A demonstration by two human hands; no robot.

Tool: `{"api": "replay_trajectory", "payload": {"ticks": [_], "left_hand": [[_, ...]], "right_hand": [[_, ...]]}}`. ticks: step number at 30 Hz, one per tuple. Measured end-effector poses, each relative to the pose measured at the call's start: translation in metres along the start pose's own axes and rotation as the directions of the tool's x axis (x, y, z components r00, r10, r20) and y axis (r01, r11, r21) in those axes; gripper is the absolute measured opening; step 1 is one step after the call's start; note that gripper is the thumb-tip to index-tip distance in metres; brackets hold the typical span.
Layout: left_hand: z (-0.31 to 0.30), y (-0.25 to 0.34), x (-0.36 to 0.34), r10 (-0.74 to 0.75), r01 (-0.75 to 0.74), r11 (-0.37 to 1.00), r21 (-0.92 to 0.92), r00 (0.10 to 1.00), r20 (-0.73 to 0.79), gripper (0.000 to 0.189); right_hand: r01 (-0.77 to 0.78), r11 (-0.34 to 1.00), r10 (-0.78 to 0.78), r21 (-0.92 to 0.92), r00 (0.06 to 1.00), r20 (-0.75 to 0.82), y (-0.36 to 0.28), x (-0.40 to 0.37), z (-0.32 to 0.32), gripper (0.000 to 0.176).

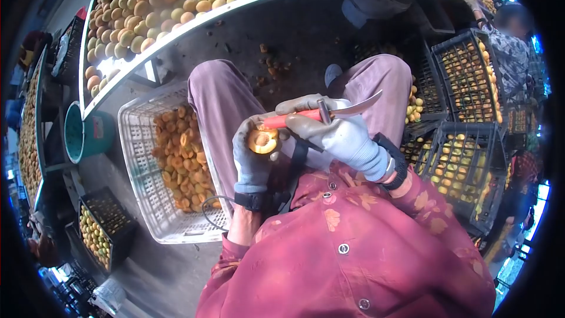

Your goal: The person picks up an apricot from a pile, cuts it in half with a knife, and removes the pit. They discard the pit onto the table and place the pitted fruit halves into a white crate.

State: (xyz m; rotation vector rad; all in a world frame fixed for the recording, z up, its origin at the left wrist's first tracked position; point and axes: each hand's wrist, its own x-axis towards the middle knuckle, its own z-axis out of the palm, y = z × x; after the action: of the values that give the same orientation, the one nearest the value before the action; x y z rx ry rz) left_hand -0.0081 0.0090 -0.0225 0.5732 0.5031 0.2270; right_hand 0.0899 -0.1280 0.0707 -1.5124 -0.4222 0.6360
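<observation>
Both my hands wear grey-and-white gloves and meet above my lap. In my left hand (250, 156) is a halved apricot (262, 141), its cut face up and the brown pit showing in the middle. My right hand (347, 138) is closed round the red handle (276, 122) of a knife with a curved blade (364, 105). The blade points away to the right, apart from the fruit, while the handle's end lies close to the apricot. Some fingertips are hidden behind the fruit and the handle.
Left of my legs, a white plastic basket (138, 141) holds apricot halves (182, 159). Whole apricots (159, 0) cover a metal-edged table (194, 26) ahead. Black crates (438, 59) of fruit stand right; a teal bucket (97, 132) stands left. Another person (509, 53) is at far right.
</observation>
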Motion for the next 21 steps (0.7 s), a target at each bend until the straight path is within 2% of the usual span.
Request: {"api": "replay_trajectory", "payload": {"ticks": [3, 5, 6, 8, 10, 12, 13, 15, 18, 19, 21], "left_hand": [[0.012, 0.008, -0.005, -0.028, 0.024, 0.997, 0.075, 0.998, 0.059, 0.04], [0.02, 0.008, -0.007, 0.094, -0.087, 0.951, 0.295, 0.996, -0.009, 0.05], [0.02, 0.008, -0.007, 0.092, -0.086, 0.951, 0.297, 0.996, -0.009, 0.05], [0.02, 0.008, -0.005, 0.026, -0.028, 0.977, 0.21, 1.0, 0.013, 0.055], [0.021, 0.007, -0.004, 0.016, -0.01, 0.968, 0.25, 1.0, -0.022, 0.06], [0.023, 0.006, -0.005, 0.006, 0.011, 0.957, 0.29, 0.998, -0.059, 0.064], [0.026, 0.006, -0.005, 0.016, 0.01, 0.946, 0.323, 0.997, -0.076, 0.064], [0.026, 0.004, -0.004, 0.023, 0.011, 0.934, 0.356, 0.995, -0.092, 0.064], [0.018, 0.001, -0.003, -0.013, 0.061, 0.912, 0.405, 0.993, -0.12, 0.063], [0.017, 0.002, -0.004, -0.056, 0.105, 0.898, 0.427, 0.99, -0.127, 0.062], [0.019, 0.003, -0.005, -0.097, 0.149, 0.882, 0.447, 0.986, -0.136, 0.062]], "right_hand": [[-0.023, 0.999, 0.024, -0.035, 1.0, 0.019, -0.012, -0.008, -0.006, 0.018], [0.028, 0.997, -0.026, -0.077, 0.999, 0.033, -0.016, -0.009, -0.006, 0.019], [0.08, 0.99, -0.075, -0.12, 0.996, 0.049, -0.017, -0.009, -0.007, 0.019], [0.067, 0.992, -0.06, -0.107, 0.996, 0.073, -0.019, -0.01, -0.009, 0.019], [0.055, 0.994, -0.045, -0.093, 0.994, 0.1, -0.018, -0.008, -0.011, 0.02], [0.282, 0.89, -0.242, -0.358, 0.958, 0.151, -0.017, -0.006, -0.012, 0.023], [0.28, 0.891, -0.241, -0.358, 0.959, 0.15, -0.019, -0.007, -0.012, 0.023], [0.381, 0.713, -0.304, -0.588, 0.924, 0.23, -0.028, -0.01, -0.012, 0.021], [0.422, 0.646, -0.291, -0.636, 0.907, 0.305, -0.028, -0.006, -0.013, 0.021], [0.369, 0.662, -0.209, -0.652, 0.927, 0.312, -0.028, -0.003, -0.015, 0.021], [0.387, 0.653, -0.199, -0.651, 0.917, 0.346, -0.026, 0.001, -0.017, 0.02]]}}
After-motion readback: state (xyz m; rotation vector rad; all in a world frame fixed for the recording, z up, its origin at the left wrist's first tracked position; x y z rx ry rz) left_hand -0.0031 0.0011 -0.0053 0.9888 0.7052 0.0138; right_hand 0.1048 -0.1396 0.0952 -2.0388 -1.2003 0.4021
